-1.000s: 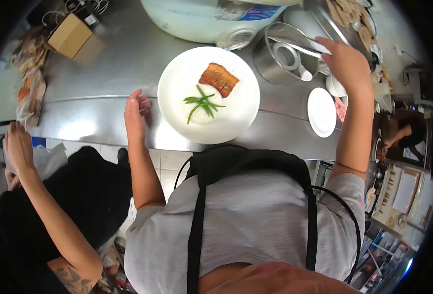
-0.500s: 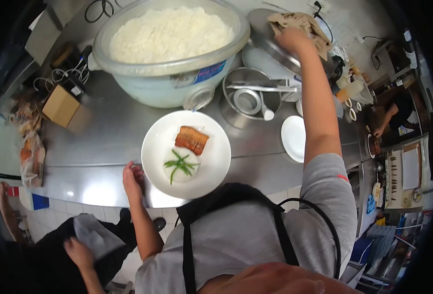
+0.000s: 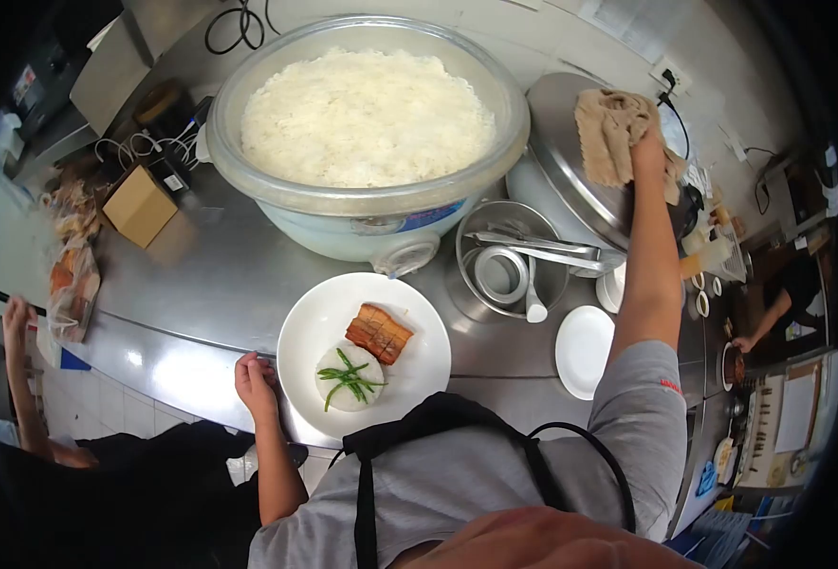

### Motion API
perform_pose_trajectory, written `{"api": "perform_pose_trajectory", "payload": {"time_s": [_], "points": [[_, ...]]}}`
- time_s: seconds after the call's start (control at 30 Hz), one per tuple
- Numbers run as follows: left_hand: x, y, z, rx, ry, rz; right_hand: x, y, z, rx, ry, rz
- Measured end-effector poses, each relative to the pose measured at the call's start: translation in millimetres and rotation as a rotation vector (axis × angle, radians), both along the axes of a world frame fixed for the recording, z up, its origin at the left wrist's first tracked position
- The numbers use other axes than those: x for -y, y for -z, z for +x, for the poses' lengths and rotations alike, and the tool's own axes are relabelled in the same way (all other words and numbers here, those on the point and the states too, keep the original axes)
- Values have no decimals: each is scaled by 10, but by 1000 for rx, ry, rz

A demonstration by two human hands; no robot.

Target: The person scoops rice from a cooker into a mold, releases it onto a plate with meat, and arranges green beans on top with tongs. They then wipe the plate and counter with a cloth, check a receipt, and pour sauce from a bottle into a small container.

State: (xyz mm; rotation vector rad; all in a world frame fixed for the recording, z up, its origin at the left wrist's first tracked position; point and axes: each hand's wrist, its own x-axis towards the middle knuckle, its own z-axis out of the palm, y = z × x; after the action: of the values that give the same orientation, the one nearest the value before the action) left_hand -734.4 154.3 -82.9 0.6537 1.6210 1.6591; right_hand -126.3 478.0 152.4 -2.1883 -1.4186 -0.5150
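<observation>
My right hand grips a tan cloth on the round metal lid of a pot at the upper right. Beside the left rim of a white plate, at the counter's front edge, my left hand has loosely curled fingers with nothing seen in them. The plate bears a sliced, browned piece of food and a round white mound, which looks like rice, topped with green strips.
Behind the plate stands a large tub of white rice. To its right are a metal pot holding tongs and a ladle-like tool, and a small white plate. A cardboard box sits left; another person is at lower left.
My right hand and the cloth have moved further over the lid, and the cloth is spread more. My left hand stays beside the plate. The view has tilted; the person at left has shifted.
</observation>
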Motion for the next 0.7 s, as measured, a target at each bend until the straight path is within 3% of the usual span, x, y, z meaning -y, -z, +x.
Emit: {"api": "perform_pose_trajectory", "payload": {"time_s": [0.13, 0.3, 0.43, 0.5, 0.53, 0.6, 0.7], "points": [[-18, 15, -19, 8, 25, 40, 101, -424, 52, 137, 50, 83], [17, 53, -5, 88, 38, 105, 266, -1263, -1086, 251, -211, 199], [32, 87, -4, 35, 68, 146, -428, -1159, -1951, 242, -444, 135], [49, 129, -13, 11, 70, 139, -347, -1023, -2829, 277, -479, 96], [60, 138, -20, -7, 63, 130, -240, -1019, -3200, 246, -514, -52], [67, 93, -18, -12, 62, 107, -1009, -662, -3308, 138, -645, -68], [62, 128, -30, -42, 69, 169, -375, -708, -3997, -66, -706, -69]]}}
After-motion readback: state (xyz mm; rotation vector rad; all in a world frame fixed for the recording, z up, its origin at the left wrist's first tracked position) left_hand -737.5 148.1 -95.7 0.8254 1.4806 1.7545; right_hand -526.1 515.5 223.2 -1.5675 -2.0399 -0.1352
